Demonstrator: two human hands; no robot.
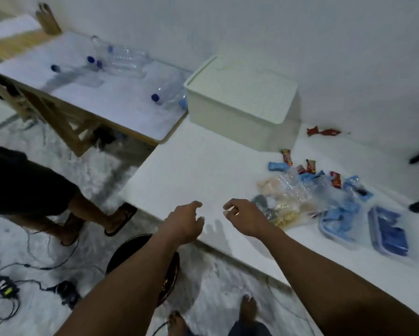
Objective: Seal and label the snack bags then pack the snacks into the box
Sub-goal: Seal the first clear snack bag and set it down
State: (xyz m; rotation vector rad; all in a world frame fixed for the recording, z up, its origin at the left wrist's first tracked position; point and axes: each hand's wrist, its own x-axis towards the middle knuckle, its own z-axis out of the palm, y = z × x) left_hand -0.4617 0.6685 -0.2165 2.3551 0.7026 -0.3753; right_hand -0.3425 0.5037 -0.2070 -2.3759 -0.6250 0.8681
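Two hands reach out over the near edge of the white tabletop (191, 166), both empty. Far left, a second, lower table (121, 103) carries several clear plastic bottles (126, 59) with blue caps, lying on their sides. Near left, another person's legs in sandals (121, 218) stand on the floor, with black cables (4, 287) near them.

Left hand (184, 221): fingers loosely curled, thumb apart from them, holding nothing, just above the tabletop edge. Right hand (244, 218): fingers half bent, thumb and forefinger close but nothing visible between them; it hovers just beside the nearest snack bags.

Box (240, 103): white, lid on, at the far side of the tabletop against the wall, well apart from both hands.

Snack bags (293, 197): clear, crumpled, in a loose pile right of the right hand; whether sealed cannot be told. Small red and blue wrapped snacks (310, 166) lie scattered beyond the pile. One red wrapper (323, 131) lies alone near the wall. Far right, two blue-filled bags (387, 231) lie flat, side by side.
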